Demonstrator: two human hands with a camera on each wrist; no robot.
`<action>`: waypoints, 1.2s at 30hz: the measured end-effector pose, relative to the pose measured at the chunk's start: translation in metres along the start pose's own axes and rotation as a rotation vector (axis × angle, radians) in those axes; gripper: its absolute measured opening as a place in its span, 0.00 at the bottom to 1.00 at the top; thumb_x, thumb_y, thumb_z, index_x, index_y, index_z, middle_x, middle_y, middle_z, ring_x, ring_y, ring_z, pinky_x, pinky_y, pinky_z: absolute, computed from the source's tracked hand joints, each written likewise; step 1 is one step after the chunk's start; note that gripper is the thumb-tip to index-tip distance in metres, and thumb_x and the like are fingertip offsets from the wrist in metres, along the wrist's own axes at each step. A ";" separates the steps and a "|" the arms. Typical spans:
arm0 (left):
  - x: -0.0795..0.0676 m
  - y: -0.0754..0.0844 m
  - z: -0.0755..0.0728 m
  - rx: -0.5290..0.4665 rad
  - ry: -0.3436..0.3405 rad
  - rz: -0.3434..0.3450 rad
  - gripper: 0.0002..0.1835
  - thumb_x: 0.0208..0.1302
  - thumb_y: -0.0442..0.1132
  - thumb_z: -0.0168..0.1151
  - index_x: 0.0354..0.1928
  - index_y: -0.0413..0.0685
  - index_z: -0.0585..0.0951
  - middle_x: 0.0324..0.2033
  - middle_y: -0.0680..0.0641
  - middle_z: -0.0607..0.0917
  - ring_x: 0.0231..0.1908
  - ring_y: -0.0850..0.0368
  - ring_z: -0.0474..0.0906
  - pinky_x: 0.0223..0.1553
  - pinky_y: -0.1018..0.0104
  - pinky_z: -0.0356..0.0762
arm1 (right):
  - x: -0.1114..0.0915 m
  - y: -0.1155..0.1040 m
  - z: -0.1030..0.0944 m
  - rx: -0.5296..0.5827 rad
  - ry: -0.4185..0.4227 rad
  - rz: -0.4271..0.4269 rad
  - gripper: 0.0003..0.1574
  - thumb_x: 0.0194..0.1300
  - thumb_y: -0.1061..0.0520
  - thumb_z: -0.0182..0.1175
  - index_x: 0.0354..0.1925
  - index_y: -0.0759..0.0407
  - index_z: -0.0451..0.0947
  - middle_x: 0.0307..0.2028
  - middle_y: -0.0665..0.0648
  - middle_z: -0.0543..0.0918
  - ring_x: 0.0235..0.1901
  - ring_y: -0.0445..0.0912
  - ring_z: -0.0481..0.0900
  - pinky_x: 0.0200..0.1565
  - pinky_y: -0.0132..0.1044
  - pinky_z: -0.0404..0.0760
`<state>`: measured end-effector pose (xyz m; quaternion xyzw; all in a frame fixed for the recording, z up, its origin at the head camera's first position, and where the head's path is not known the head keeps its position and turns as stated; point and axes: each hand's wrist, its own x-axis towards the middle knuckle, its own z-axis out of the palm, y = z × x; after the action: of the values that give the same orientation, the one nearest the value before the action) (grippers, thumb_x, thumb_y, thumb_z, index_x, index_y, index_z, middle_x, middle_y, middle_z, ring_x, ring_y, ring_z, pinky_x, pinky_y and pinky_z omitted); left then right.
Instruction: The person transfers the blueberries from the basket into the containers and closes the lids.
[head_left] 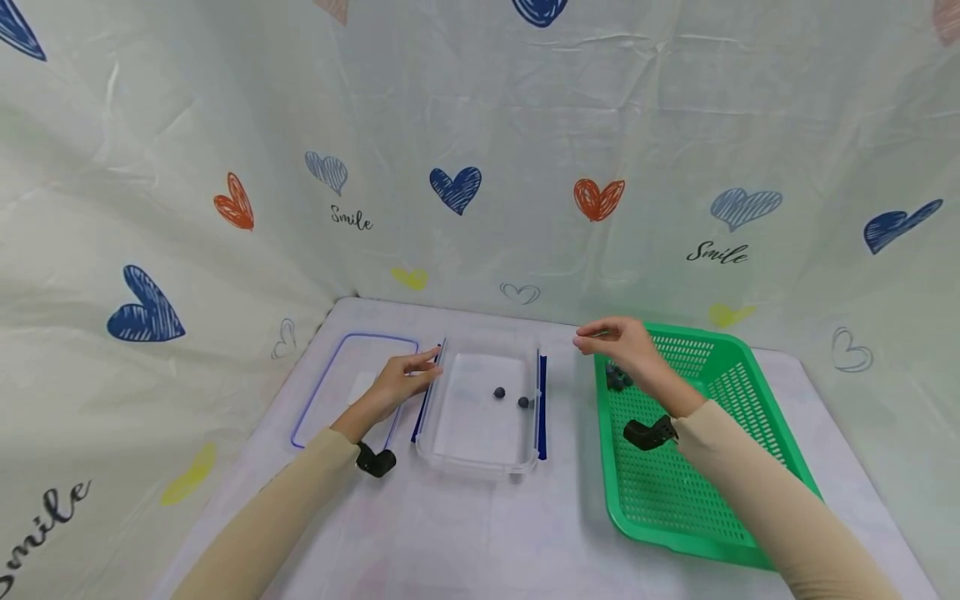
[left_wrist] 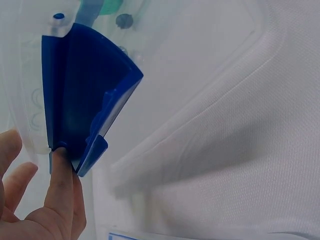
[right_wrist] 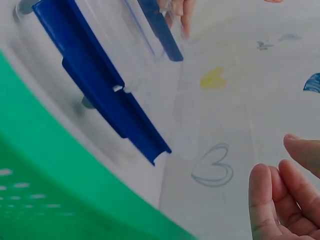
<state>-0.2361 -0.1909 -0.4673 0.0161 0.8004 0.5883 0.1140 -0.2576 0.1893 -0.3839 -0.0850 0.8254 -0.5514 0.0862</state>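
A clear plastic container (head_left: pixel 480 450) with blue side latches stands on the table, two small dark balls (head_left: pixel 499 392) inside it. My left hand (head_left: pixel 393 385) is at its left side. In the left wrist view, nearly straight fingers (left_wrist: pixel 60 185) touch the lower end of a lowered blue latch (left_wrist: pixel 85 85). My right hand (head_left: pixel 618 343) hovers over the far left corner of a green basket (head_left: pixel 705 546). In the right wrist view, its thumb is apart from the bent fingers (right_wrist: pixel 261 192), with nothing visible between them. Small dark pieces (head_left: pixel 617 377) lie in the basket, partly hidden below that hand.
Left of the container lies a clear lid (head_left: pixel 345 336) with a blue rim. The right blue latch (head_left: pixel 542 408) hangs out between container and basket. A white sheet (head_left: pixel 510 100) printed with hearts rises behind the table's back edge.
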 end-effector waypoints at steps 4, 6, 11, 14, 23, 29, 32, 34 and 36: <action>0.000 -0.002 0.000 -0.009 0.001 -0.001 0.29 0.71 0.40 0.62 0.72 0.49 0.69 0.58 0.36 0.76 0.54 0.51 0.77 0.57 0.60 0.78 | -0.003 0.008 -0.008 0.009 0.010 -0.009 0.26 0.67 0.54 0.68 0.55 0.71 0.79 0.47 0.64 0.85 0.40 0.45 0.85 0.60 0.57 0.74; -0.001 -0.003 0.000 -0.014 0.003 -0.005 0.29 0.71 0.40 0.63 0.72 0.50 0.69 0.58 0.36 0.76 0.54 0.51 0.77 0.57 0.59 0.78 | -0.004 0.012 -0.011 0.009 0.018 -0.010 0.26 0.67 0.53 0.68 0.54 0.72 0.79 0.48 0.65 0.84 0.41 0.50 0.85 0.60 0.58 0.74; -0.002 -0.005 0.001 -0.017 0.003 -0.007 0.29 0.71 0.41 0.62 0.72 0.50 0.69 0.59 0.36 0.76 0.55 0.50 0.76 0.58 0.59 0.77 | -0.007 0.021 -0.020 0.017 0.023 0.001 0.29 0.68 0.51 0.67 0.57 0.73 0.77 0.54 0.66 0.81 0.46 0.53 0.84 0.62 0.59 0.71; -0.002 -0.004 0.000 -0.015 0.002 -0.009 0.29 0.71 0.41 0.62 0.72 0.51 0.69 0.59 0.36 0.76 0.55 0.50 0.76 0.58 0.59 0.77 | -0.008 0.027 -0.025 0.010 0.028 0.006 0.30 0.69 0.51 0.65 0.59 0.72 0.76 0.54 0.66 0.81 0.44 0.47 0.84 0.61 0.57 0.73; -0.001 -0.003 0.000 -0.021 0.001 -0.011 0.29 0.71 0.40 0.62 0.72 0.51 0.69 0.60 0.35 0.75 0.56 0.48 0.76 0.59 0.58 0.76 | -0.007 0.042 -0.037 0.029 0.074 -0.003 0.29 0.70 0.54 0.64 0.58 0.75 0.74 0.45 0.54 0.84 0.38 0.38 0.84 0.47 0.34 0.83; 0.000 -0.003 -0.001 -0.028 -0.006 -0.005 0.29 0.72 0.41 0.62 0.72 0.50 0.69 0.61 0.35 0.74 0.57 0.47 0.75 0.59 0.58 0.76 | -0.007 0.052 -0.042 0.022 0.093 -0.016 0.28 0.71 0.54 0.63 0.58 0.76 0.74 0.52 0.63 0.81 0.40 0.38 0.83 0.47 0.33 0.83; 0.000 -0.003 0.000 -0.034 -0.006 -0.006 0.29 0.72 0.40 0.62 0.72 0.50 0.69 0.60 0.35 0.74 0.56 0.48 0.76 0.59 0.58 0.76 | -0.007 0.057 -0.045 0.018 0.110 -0.013 0.29 0.70 0.54 0.64 0.57 0.76 0.74 0.51 0.64 0.81 0.40 0.37 0.83 0.46 0.33 0.84; 0.000 -0.002 0.000 -0.037 -0.005 -0.006 0.29 0.72 0.40 0.62 0.72 0.50 0.69 0.60 0.35 0.74 0.56 0.49 0.76 0.59 0.58 0.76 | -0.006 0.060 -0.046 0.015 0.125 -0.006 0.29 0.70 0.54 0.64 0.57 0.77 0.74 0.50 0.63 0.82 0.39 0.37 0.83 0.46 0.33 0.84; 0.000 -0.002 0.000 -0.042 -0.005 -0.007 0.29 0.72 0.40 0.62 0.72 0.50 0.69 0.60 0.35 0.74 0.56 0.49 0.76 0.59 0.59 0.76 | -0.006 0.064 -0.048 0.008 0.138 0.002 0.29 0.70 0.53 0.64 0.57 0.77 0.74 0.48 0.60 0.83 0.39 0.37 0.83 0.45 0.32 0.84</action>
<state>-0.2360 -0.1911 -0.4690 0.0124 0.7877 0.6044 0.1182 -0.2663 0.2576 -0.4246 -0.0454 0.8273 -0.5591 0.0299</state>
